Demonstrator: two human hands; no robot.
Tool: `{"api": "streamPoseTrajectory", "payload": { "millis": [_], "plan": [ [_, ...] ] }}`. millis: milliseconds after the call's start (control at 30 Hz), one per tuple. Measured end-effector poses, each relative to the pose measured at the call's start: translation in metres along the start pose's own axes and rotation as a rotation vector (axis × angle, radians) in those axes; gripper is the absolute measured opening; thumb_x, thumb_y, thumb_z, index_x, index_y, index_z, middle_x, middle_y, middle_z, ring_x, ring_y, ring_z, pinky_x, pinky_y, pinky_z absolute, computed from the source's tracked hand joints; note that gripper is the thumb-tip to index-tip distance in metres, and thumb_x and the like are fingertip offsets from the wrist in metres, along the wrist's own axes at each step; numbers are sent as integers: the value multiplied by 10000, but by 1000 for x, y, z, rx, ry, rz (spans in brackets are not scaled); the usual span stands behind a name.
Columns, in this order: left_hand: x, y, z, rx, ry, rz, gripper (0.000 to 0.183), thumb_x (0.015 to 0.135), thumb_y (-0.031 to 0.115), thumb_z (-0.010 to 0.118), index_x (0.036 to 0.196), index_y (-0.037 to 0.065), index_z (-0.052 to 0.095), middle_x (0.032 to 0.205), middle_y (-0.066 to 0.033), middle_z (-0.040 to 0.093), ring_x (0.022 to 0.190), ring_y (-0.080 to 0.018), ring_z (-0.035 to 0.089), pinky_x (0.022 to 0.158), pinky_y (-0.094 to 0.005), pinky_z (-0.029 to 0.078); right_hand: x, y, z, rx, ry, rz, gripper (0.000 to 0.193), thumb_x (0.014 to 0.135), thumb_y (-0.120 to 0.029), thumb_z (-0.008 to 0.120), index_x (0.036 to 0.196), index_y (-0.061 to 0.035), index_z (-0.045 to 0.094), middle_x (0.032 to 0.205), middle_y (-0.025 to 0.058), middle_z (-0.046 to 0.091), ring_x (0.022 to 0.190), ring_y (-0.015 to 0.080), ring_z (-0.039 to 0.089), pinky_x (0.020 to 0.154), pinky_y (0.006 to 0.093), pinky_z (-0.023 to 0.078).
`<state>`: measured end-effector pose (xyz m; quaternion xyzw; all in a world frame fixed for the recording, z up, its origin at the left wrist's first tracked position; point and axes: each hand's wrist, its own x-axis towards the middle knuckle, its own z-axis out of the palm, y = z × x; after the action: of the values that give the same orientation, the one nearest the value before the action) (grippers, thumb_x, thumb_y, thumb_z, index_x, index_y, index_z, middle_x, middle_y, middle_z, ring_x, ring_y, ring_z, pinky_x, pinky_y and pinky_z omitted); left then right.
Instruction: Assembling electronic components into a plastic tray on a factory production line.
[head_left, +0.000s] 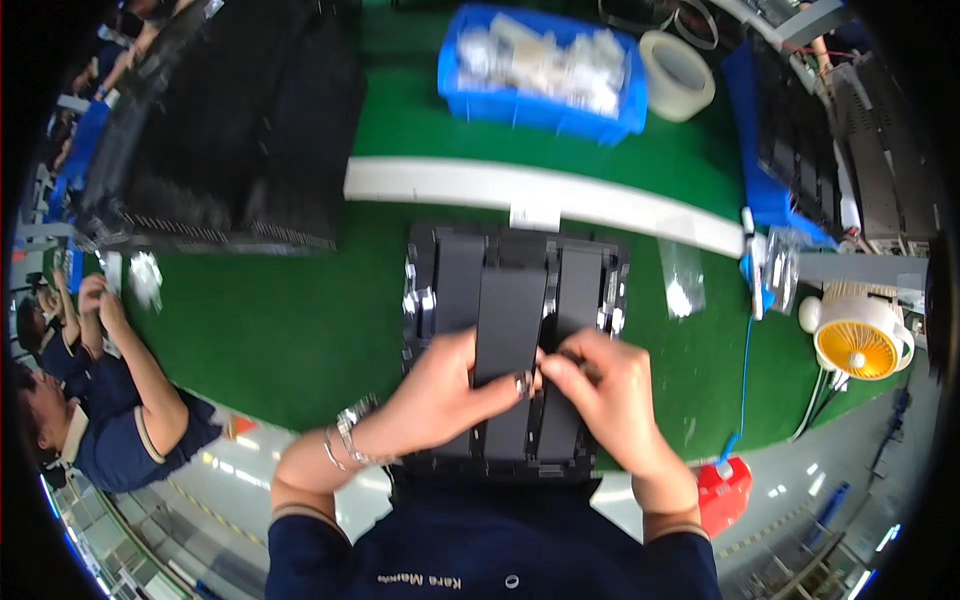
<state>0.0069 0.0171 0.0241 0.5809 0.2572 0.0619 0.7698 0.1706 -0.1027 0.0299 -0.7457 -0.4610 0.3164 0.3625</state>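
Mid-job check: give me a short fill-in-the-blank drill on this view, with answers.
1. The left hand holds a long black panel, its ____ lying across it.
2. The right hand is at the panel's ____ edge.
3. The tabletop is coloured ____.
4. The blue bin sits to the ____ of the tape roll.

Missing words: thumb; right; green; left.

Beyond our hands point(435, 390) we see a white strip point(450, 180) across the green bench point(300, 320), and past it a blue bin point(540, 115) beside a tape roll point(685, 106). Right of our hands stands a yellow-fronted white fan point(857, 340); well left, a co-worker point(120, 435).
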Motion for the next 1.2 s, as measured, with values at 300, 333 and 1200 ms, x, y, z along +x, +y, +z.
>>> {"api": "streamPoseTrajectory", "payload": {
  "millis": [300, 333, 1200],
  "plan": [
    [-2, -6, -8, -26, -40, -29, 228, 935, 20, 604, 1156, -34, 595, 980, -78, 689, 929, -130, 647, 846, -285, 520, -3, 8, -16, 72, 101, -100, 128, 876, -136, 700, 876, -23, 641, 714, 83, 645, 531, 210, 628, 488, 310, 483],
    [-1, -5, -8, -16, -40, -38, 227, 936, 19, 601, 1157, -33, 595, 981, -79, 690, 930, -130, 648, 847, -285, 520, -2, 8, -17, 61, 115, -118, 118, 876, -130, 696, 871, -26, 639, 712, 78, 642, 529, 213, 626, 484, 313, 480],
    [6, -15, -9, -118, 69, 89, 230, 967, 44, 573, 1185, -28, 560, 1002, -71, 658, 916, -126, 633, 796, -262, 509, -4, 12, 1, -85, 222, -242, 94, 874, -116, 681, 840, -33, 650, 689, 106, 654, 532, 255, 634, 500, 331, 495]
  ]
}}
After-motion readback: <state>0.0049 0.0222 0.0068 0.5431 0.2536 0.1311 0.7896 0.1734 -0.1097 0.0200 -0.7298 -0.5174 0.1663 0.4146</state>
